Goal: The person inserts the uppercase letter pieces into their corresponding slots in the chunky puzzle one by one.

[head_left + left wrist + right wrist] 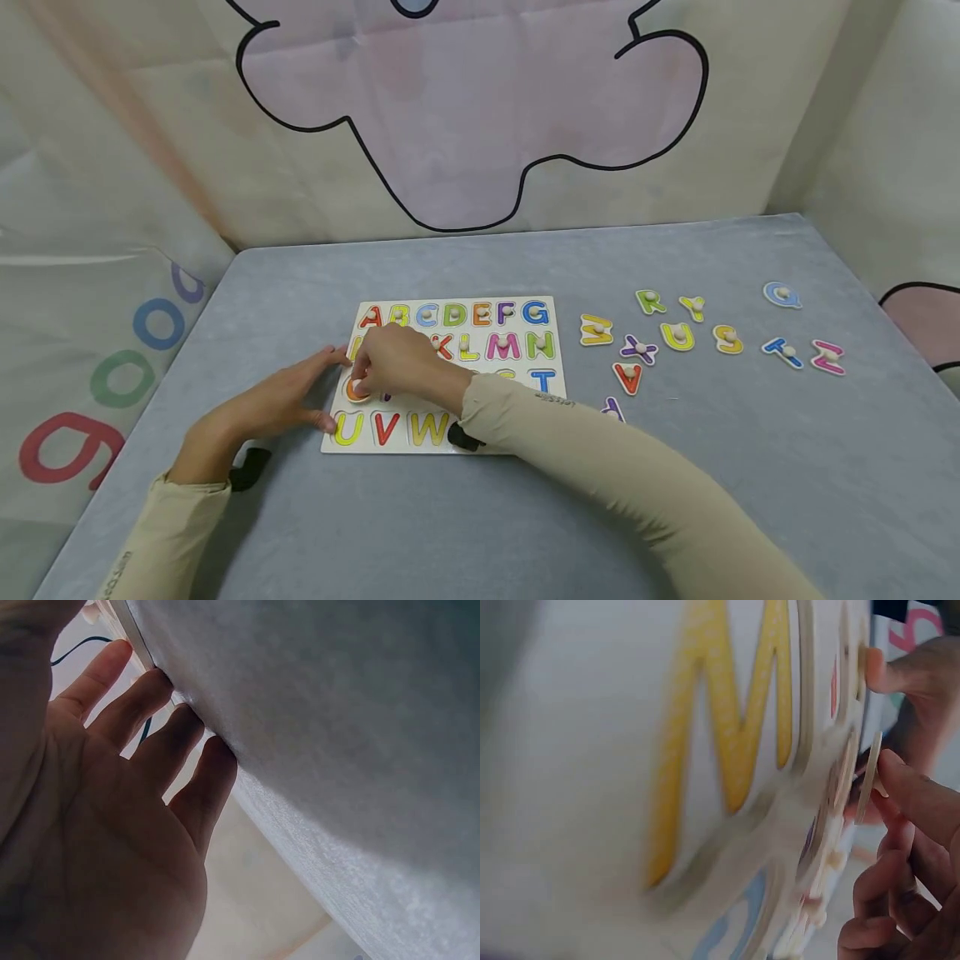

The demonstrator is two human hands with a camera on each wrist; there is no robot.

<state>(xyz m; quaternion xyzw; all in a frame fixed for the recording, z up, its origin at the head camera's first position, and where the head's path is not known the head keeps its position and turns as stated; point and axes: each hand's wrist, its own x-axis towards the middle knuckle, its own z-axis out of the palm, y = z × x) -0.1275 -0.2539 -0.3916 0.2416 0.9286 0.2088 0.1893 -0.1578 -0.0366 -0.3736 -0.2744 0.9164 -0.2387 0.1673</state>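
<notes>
Pinching a thin letter piece (868, 780) between thumb and fingers of the right hand (401, 362), bent downward over the left end of the third row of the alphabet board (522, 367). Tilted edge-on just above the surface in the right wrist view; cannot tell which letter. Crossing the board's near right corner with the right sleeve (570, 437). Resting spread fingertips and thumb of the left hand (273, 404) along the left edge. Bordered behind by a strip of grey tabletop (450, 525), then the printed backdrop (450, 100); in front, by a wider stretch. Narrowed on the right by loose pieces, from a red V (628, 379) near the board to a pink Z (828, 357) well apart.
</notes>
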